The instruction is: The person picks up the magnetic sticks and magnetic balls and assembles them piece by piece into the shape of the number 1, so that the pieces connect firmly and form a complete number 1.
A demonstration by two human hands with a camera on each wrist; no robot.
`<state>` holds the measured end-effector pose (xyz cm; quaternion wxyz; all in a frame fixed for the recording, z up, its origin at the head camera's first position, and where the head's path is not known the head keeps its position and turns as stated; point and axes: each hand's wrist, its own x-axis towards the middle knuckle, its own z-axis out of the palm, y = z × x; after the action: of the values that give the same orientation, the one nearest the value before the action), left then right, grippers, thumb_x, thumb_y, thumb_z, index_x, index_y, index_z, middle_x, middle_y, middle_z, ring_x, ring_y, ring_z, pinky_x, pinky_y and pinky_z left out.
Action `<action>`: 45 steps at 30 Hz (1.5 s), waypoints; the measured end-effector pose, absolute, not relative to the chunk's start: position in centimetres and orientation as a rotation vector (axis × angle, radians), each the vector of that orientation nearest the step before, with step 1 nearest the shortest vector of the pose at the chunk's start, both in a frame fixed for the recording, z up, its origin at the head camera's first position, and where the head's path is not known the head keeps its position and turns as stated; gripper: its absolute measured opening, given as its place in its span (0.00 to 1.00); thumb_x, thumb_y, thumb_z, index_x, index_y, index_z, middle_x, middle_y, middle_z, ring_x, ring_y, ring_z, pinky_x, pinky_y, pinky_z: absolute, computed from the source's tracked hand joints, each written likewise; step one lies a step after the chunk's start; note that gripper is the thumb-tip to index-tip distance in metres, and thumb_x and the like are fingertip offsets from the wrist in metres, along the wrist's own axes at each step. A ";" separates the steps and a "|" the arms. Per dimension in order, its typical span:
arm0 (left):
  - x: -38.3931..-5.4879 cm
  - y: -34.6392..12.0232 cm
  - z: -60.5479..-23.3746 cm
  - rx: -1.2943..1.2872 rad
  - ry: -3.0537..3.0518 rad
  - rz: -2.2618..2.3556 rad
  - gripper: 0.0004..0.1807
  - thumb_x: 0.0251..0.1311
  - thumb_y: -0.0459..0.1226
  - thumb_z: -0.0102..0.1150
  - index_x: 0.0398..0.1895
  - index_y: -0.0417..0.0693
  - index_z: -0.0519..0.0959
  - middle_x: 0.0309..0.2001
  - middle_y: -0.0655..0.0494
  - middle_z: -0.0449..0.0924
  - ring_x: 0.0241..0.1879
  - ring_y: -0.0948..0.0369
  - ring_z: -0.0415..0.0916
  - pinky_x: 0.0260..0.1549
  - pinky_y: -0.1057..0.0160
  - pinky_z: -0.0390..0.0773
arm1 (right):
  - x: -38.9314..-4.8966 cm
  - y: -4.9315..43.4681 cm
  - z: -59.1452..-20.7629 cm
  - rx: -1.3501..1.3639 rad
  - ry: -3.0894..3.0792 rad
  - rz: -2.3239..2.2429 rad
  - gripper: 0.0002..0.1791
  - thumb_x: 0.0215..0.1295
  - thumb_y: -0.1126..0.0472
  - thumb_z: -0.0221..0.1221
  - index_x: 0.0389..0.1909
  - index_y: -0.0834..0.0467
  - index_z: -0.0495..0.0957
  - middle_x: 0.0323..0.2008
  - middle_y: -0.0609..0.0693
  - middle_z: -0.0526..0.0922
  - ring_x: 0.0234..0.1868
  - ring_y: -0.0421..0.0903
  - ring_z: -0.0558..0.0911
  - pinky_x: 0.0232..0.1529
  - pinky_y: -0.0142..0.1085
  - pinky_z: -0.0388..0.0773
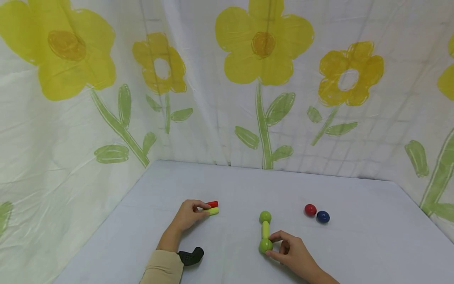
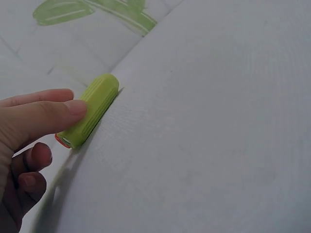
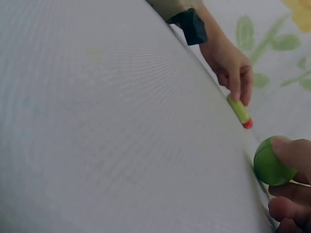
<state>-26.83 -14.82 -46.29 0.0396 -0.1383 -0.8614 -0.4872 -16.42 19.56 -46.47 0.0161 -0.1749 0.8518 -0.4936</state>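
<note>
My left hand (image 1: 192, 213) pinches a yellow-green ribbed rod (image 1: 213, 211) and a red rod (image 1: 213, 204) that lie side by side on the table. In the left wrist view the thumb presses on the yellow-green rod (image 2: 97, 107), which mostly hides the red one. My right hand (image 1: 293, 252) holds the nearer green ball (image 1: 265, 245) between thumb and fingers. This ball sits at one end of another yellow-green rod (image 1: 265, 229), and a second green ball (image 1: 265, 217) is at its far end, forming a dumbbell shape.
A red ball (image 1: 310, 210) and a dark blue ball (image 1: 323, 216) rest next to each other on the right of the white table (image 1: 248, 185). A black device (image 1: 191, 256) is on the left wrist. A flower-printed curtain (image 1: 202, 79) hangs behind the table.
</note>
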 end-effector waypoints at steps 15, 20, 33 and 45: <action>-26.7 -14.7 -46.2 -0.426 -2.701 -1.411 0.09 0.51 0.30 0.72 0.37 0.41 0.86 0.23 0.58 0.71 0.21 0.64 0.62 0.21 0.68 0.63 | -16.4 19.6 -46.3 -0.563 2.643 -1.556 0.17 0.57 0.59 0.70 0.43 0.62 0.78 0.36 0.48 0.81 0.20 0.33 0.69 0.19 0.28 0.69; -26.6 -14.6 -46.1 -0.424 -2.705 -1.416 0.09 0.50 0.30 0.72 0.36 0.42 0.86 0.23 0.58 0.71 0.22 0.63 0.62 0.21 0.68 0.63 | -16.5 19.6 -46.4 -0.567 2.636 -1.560 0.17 0.57 0.59 0.70 0.44 0.62 0.78 0.35 0.48 0.80 0.20 0.33 0.69 0.19 0.28 0.69; -26.3 -14.3 -45.9 -0.387 -2.734 -1.399 0.11 0.49 0.30 0.73 0.38 0.41 0.85 0.24 0.57 0.70 0.21 0.62 0.62 0.20 0.67 0.62 | -16.5 19.7 -46.4 -0.532 2.611 -1.556 0.18 0.57 0.58 0.69 0.44 0.62 0.78 0.35 0.48 0.80 0.20 0.33 0.69 0.20 0.28 0.69; -26.3 -14.6 -45.5 -0.395 -2.773 -1.475 0.11 0.53 0.31 0.70 0.41 0.40 0.84 0.27 0.57 0.72 0.21 0.62 0.61 0.21 0.66 0.63 | -16.8 19.6 -46.4 -0.531 2.634 -1.526 0.18 0.57 0.57 0.70 0.44 0.61 0.78 0.37 0.50 0.80 0.20 0.34 0.70 0.20 0.28 0.69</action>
<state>-26.28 -14.57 -45.48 -0.0121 -0.1248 -0.8760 -0.4658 -16.77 19.61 -46.43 0.0257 -0.1719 0.8520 -0.4938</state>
